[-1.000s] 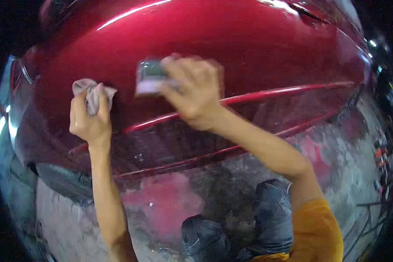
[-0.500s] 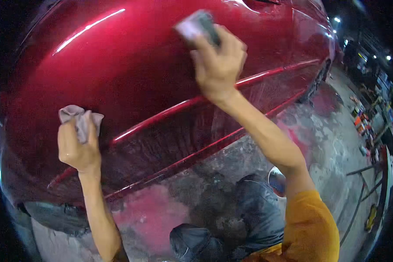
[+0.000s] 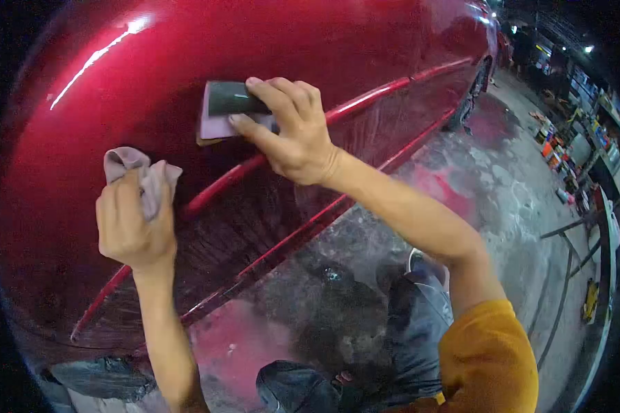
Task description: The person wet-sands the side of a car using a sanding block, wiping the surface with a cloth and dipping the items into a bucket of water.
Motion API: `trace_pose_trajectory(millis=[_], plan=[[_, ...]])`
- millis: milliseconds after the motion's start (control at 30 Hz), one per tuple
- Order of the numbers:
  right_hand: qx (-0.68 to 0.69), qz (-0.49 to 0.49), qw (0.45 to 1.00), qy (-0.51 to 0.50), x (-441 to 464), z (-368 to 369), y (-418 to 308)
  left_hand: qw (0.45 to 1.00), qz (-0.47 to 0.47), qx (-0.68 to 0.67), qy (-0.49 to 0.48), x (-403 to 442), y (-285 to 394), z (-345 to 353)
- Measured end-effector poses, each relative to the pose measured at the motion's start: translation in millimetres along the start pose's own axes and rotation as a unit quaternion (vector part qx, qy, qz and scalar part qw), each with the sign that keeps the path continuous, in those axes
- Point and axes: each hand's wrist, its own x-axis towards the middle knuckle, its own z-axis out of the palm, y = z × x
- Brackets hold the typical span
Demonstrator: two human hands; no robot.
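A glossy dark red car panel [image 3: 186, 41] fills the upper part of the view, with a raised ridge running across it. My right hand [image 3: 296, 131] grips a dark sanding block [image 3: 229, 98], and a light purple-grey sheet shows around the block's edge. The block is against or very close to the panel, above the ridge. To the left, my left hand [image 3: 134, 220] is closed around a crumpled greyish cloth [image 3: 125, 160] at the panel's surface. Several of its fingers are partly hidden by the cloth.
The stained concrete floor [image 3: 503, 199] has pink paint patches. My dark-trousered legs [image 3: 420, 323] are bent below the panel. A round white-rimmed container [image 3: 413, 260] stands beside my knee. Bottles and cans [image 3: 551, 148] and a metal frame [image 3: 568, 241] are at the right.
My right hand has swept left and down across the panel with the sanding block. My left hand has shifted slightly right with the cloth, and the camera view has moved a little.
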Motion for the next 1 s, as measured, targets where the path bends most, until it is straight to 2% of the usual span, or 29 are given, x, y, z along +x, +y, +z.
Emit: trace_pose_trajectory(millis=[33,67,100,167,200,267,300,333,433,467,533,567,633,700,767,867,900,933,1000], plan=[[0.0,-0.031,0.999,-0.01,-13,-8,8,1.0,0.007,-0.018,0.01,-7,-5,1],[-0.047,0.01,0.999,-0.005,-26,-20,29,0.999,-0.029,-0.043,-0.009,-15,-9,-4],[-0.089,0.049,0.995,0.001,-39,-32,58,0.999,-0.013,-0.034,-0.007,-17,-10,-7],[-0.179,0.222,0.958,0.029,-78,-42,110,1.0,0.019,-0.013,-0.009,-18,-10,-13],[-0.177,0.266,0.947,0.029,-72,-40,108,0.999,0.004,0.016,-0.044,-15,-4,-15],[-0.183,0.353,0.917,0.033,-59,-33,108,0.999,-0.01,0.028,-0.034,-11,3,-8],[-0.183,0.282,0.939,0.076,-46,-26,95,0.999,-0.016,0.03,-0.03,-9,8,-4],[-0.123,0.189,0.972,0.071,-35,-24,84,0.998,-0.011,0.024,-0.048,-6,13,-4],[-0.012,-0.033,0.999,-0.04,-26,-34,71,0.999,-0.009,-0.002,-0.034,-14,5,-2],[-0.029,-0.009,0.999,-0.038,-37,-43,83,0.998,-0.041,-0.032,-0.042,-17,5,-5],[-0.111,0.059,0.992,0.004,-56,-57,129,0.999,-0.029,-0.009,-0.04,-25,1,-4],[-0.196,0.133,0.971,0.004,-71,-64,147,0.999,-0.02,0.001,-0.041,-27,2,-5],[-0.201,0.294,0.933,0.057,-87,-57,164,0.999,-0.016,0.01,-0.043,-23,15,2],[-0.186,0.2,0.961,0.035,-76,-55,133,0.999,-0.019,-0.022,-0.035,-18,37,17],[-0.074,0.039,0.996,0.034,-68,-46,108,0.991,0.018,-0.12,-0.057,-20,74,33],[-0.091,0.061,0.993,0.036,-88,-58,138,0.964,0.02,-0.228,-0.137,-50,127,51],[-0.126,0.163,0.977,0.049,-89,-62,135,0.955,0.017,-0.247,-0.161,-62,147,57],[0.088,0.377,0.918,0.09,-68,-73,119,0.944,-0.011,-0.278,-0.179,-74,169,64],[0.081,0.443,0.885,0.123,-54,-64,103,0.915,-0.063,-0.329,-0.224,-102,215,84]])
